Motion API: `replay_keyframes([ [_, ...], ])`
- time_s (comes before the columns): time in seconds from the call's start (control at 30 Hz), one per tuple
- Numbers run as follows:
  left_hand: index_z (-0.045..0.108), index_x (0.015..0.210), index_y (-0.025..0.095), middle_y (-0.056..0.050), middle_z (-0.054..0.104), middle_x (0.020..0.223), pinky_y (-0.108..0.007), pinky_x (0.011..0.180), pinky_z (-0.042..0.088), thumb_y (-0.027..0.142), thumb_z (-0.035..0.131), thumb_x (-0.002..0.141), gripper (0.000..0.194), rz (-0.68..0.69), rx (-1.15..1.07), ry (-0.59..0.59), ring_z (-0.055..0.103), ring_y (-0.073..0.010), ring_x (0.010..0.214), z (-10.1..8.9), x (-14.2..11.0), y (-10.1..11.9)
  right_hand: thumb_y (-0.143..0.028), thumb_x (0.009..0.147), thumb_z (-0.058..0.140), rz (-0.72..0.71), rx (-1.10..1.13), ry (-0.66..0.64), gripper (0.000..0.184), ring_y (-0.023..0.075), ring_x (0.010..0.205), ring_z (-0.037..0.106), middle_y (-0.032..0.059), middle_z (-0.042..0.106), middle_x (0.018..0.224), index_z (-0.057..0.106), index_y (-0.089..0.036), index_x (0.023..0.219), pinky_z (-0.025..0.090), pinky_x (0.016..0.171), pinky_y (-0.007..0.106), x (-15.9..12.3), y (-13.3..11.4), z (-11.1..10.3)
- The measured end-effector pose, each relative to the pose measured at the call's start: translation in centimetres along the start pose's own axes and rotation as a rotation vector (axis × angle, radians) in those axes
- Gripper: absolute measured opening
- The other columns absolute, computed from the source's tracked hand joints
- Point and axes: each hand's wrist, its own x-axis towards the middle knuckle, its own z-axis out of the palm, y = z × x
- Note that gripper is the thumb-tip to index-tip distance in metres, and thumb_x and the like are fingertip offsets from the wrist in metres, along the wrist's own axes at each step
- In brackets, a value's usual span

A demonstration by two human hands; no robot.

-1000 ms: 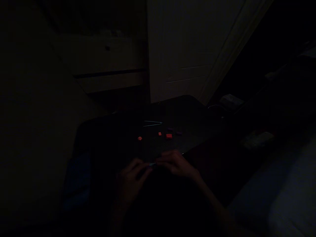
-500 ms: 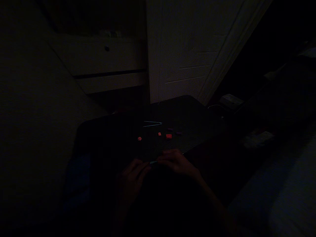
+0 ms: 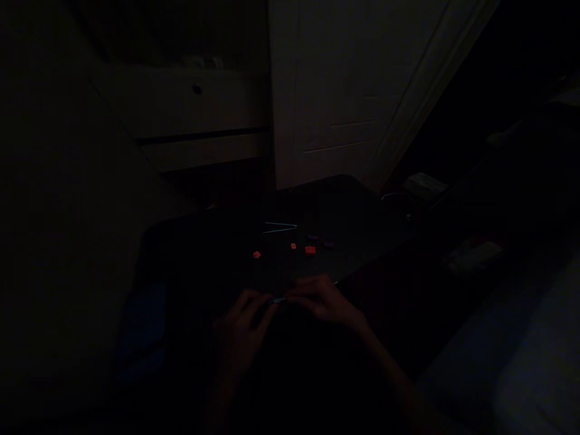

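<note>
The scene is very dark. Between my hands is a small pale bluish piece (image 3: pixel 278 299), its kind too dim to make out. My left hand (image 3: pixel 242 320) pinches its left end with thumb and fingers. At the right end, the fingers of my right hand (image 3: pixel 324 297) are closed on the same piece. Beyond them on the dark table (image 3: pixel 217 241) lie a small orange-red star-like piece (image 3: pixel 257 255), a small reddish piece (image 3: pixel 293 246) and a larger red block (image 3: pixel 310 251). Two dark purplish pieces (image 3: pixel 328 245) lie to the right of these.
A thin pair of tweezers (image 3: pixel 281 227) lies on the table behind the red pieces. A drawer unit (image 3: pixel 203 109) and a white panelled door (image 3: pixel 335 109) stand behind the table. Something blue (image 3: pixel 142 326) is at the left, and a pale box (image 3: pixel 425 186) at the right.
My left hand has shifted slightly, and a bit more of its fingers shows around the pale piece. My right hand stays nearly in place. The pieces on the table have not moved.
</note>
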Motion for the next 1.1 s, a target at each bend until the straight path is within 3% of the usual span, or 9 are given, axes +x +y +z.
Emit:
replay_keyframes([
  [0.33, 0.080, 0.104, 0.028, 0.002, 0.077, 0.098, -0.025, 0.067, 0.057, 0.044, 0.066, 0.104, 0.021, -0.013, -0.030, -0.010, 0.078, -0.0153, 0.077, -0.41, 0.14, 0.23, -0.035, 0.111, 0.062, 0.033, -0.042, -0.021, 0.028, 0.0150, 0.072, 0.065, 0.0028, 0.073, 0.082, 0.086, -0.020, 0.108, 0.042, 0.068, 0.026, 0.05, -0.11, 0.03],
  [0.7, 0.082, 0.102, 0.029, 0.002, 0.078, 0.095, -0.023, 0.065, 0.056, 0.044, 0.062, 0.106, 0.026, -0.002, -0.087, -0.022, 0.077, -0.0136, 0.075, -0.33, 0.13, -0.26, -0.026, 0.108, 0.066, 0.060, -0.069, -0.136, 0.020, 0.0137, 0.072, 0.064, 0.0008, 0.073, 0.083, 0.086, -0.022, 0.108, 0.040, 0.066, 0.025, 0.38, -0.42, -0.64],
  [1.1, 0.083, 0.104, 0.028, 0.002, 0.078, 0.096, -0.024, 0.070, 0.059, 0.042, 0.064, 0.105, 0.023, 0.010, -0.134, -0.061, 0.078, -0.0143, 0.078, -0.49, 0.35, -0.59, -0.024, 0.108, 0.064, -0.016, -0.155, -0.035, 0.021, 0.0159, 0.073, 0.065, 0.0034, 0.073, 0.084, 0.085, -0.022, 0.113, 0.041, 0.066, 0.026, 0.11, 0.10, 0.20],
])
